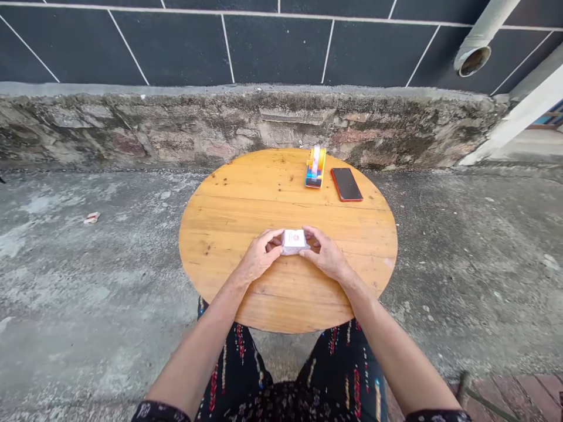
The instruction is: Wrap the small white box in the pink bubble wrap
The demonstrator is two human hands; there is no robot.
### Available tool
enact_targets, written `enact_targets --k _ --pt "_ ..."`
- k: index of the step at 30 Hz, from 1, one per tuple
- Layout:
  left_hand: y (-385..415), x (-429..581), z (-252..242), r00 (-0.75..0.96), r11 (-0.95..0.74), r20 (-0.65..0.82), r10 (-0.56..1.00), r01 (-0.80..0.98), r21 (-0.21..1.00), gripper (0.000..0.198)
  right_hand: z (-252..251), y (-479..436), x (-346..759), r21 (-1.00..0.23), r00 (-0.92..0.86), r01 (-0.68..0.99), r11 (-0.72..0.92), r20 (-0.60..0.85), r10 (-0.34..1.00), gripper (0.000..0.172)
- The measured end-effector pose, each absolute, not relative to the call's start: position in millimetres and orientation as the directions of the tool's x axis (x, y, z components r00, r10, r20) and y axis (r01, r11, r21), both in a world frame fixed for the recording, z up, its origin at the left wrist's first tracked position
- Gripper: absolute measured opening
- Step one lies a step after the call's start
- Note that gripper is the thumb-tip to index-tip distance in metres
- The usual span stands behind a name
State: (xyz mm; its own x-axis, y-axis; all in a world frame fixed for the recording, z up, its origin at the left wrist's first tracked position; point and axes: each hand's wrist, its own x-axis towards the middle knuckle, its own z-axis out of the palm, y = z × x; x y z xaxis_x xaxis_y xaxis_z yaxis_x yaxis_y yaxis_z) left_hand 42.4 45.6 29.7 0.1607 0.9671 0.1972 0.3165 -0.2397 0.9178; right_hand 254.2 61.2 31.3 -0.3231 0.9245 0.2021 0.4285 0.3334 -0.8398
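A small white box (294, 239) with a reddish mark on its top sits near the middle of the round table, loosely wrapped in thin, clear or pale purple film. My left hand (260, 255) grips its left end between thumb and fingers. At the right end, my right hand (328, 256) pinches the box and film the same way. Some fingertips are hidden behind the box.
The round wooden table (229, 217) carries a yellow and blue tape dispenser (315, 167) at its far side. Right of that lies a red-edged phone (347, 184). Behind stands a low stone ledge (176, 129) under a dark tiled wall.
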Motion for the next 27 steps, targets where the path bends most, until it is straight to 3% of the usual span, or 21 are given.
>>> enact_targets --k 7,14,19,23,27 --pt "41 39 26 0.170 -0.213 0.166 0.971 0.312 0.926 0.049 29 56 260 -0.856 -0.354 0.395 0.333 0.193 0.915 0.066" --pt "37 29 28 0.196 -0.135 0.107 0.975 0.135 0.982 0.056 33 38 279 -0.918 -0.318 0.275 0.287 0.195 0.928 0.052" --pt "32 25 32 0.172 -0.080 0.075 0.982 0.023 0.997 0.047 30 31 282 -0.897 -0.280 0.317 0.309 0.222 0.934 0.043" --pt "31 28 27 0.196 -0.072 0.060 0.979 0.053 0.996 0.051 29 30 276 -0.868 -0.295 0.336 0.365 0.271 0.916 0.037" --pt "32 30 22 0.229 -0.092 0.067 0.971 0.101 0.991 0.056 26 29 267 -0.764 -0.309 0.481 0.430 0.311 0.899 0.043"
